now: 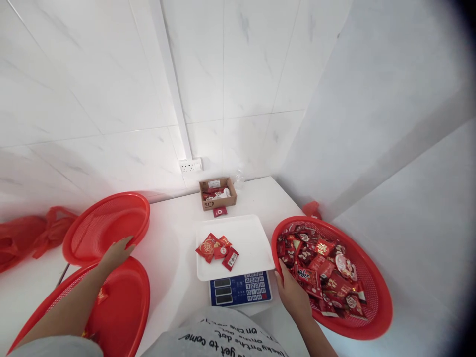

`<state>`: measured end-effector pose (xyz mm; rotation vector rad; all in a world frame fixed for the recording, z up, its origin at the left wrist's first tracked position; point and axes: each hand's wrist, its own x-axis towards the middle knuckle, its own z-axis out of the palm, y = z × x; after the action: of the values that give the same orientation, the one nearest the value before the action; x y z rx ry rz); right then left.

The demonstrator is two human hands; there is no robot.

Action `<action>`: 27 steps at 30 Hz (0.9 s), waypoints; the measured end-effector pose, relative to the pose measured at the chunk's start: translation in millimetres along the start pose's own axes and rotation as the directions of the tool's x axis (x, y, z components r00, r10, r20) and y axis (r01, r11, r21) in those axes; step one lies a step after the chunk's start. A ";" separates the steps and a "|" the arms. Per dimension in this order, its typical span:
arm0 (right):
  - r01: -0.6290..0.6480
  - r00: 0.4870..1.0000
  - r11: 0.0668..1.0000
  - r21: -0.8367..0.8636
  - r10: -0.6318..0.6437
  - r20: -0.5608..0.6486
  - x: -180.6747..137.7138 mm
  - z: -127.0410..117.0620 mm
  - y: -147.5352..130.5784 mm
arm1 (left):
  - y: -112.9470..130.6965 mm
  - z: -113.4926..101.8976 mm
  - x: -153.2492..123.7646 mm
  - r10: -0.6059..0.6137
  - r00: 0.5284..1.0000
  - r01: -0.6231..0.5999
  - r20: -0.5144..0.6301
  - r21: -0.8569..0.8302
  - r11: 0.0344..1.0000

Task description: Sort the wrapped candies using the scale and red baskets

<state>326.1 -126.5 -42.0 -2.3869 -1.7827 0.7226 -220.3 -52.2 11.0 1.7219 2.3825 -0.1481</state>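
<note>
My left hand (118, 252) is closed over the near rim of a red plastic basket (143, 213) on the left, its fingertips partly hidden. Under that forearm, a second red basket (124, 307) holds a few small red packets (101, 296). My right hand (292, 292) grips the left rim of another red basket (381, 302), heaped with red snack packets (323, 267). Between my hands stands a digital scale (241, 289) with a white tray (251, 243). Several red packets (219, 248) lie together on the tray's left half.
Behind the scale, a small cardboard box (219, 202) holds red packets, with one red packet (219, 211) before it. A clear plastic item (239, 178) stands beside the box. Red plastic bags (26, 238) lie far left. Walls border the white table (169, 238) behind and right.
</note>
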 end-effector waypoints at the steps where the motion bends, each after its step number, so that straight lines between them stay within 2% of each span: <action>1: -0.002 1.000 1.000 -0.002 0.002 0.000 -0.2 -0.2 0.0 | 6.5 -0.1 2.6 -0.003 1.000 0.003 0.011 -0.010 1.000; 5: 0.003 1.000 1.000 0.000 -0.003 -0.005 -0.2 0.3 1.1 | 25.4 -0.3 8.8 0.040 0.998 -0.038 0.049 -0.048 0.998; 10: -0.004 1.000 1.000 0.002 0.004 -0.001 0.3 1.5 1.8 | 45.5 7.1 6.2 0.183 0.980 -0.172 0.081 -0.123 0.977; 17: -0.005 1.000 1.000 0.004 0.005 -0.013 -0.4 1.4 1.4 | 94.6 18.1 -12.9 0.350 0.936 -0.352 0.041 0.040 0.935; 20: 0.003 1.000 1.000 0.010 -0.003 -0.023 -0.2 2.3 1.7 | 117.1 24.4 -23.6 0.405 0.914 -0.405 0.032 -0.009 0.914; 24: 0.005 1.000 1.000 -0.002 -0.005 -0.026 -0.5 2.5 1.0 | 141.4 38.6 -32.5 0.486 0.871 -0.488 -0.075 -0.024 0.872; 27: 0.007 0.999 1.000 -0.015 -0.008 -0.032 -0.9 2.5 0.1 | 163.4 49.8 -37.3 0.546 0.819 -0.559 -0.177 -0.032 0.828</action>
<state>325.0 -127.9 -43.9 -2.3855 -1.7899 0.6694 -49.1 -44.7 -23.8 2.3743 1.8328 0.1831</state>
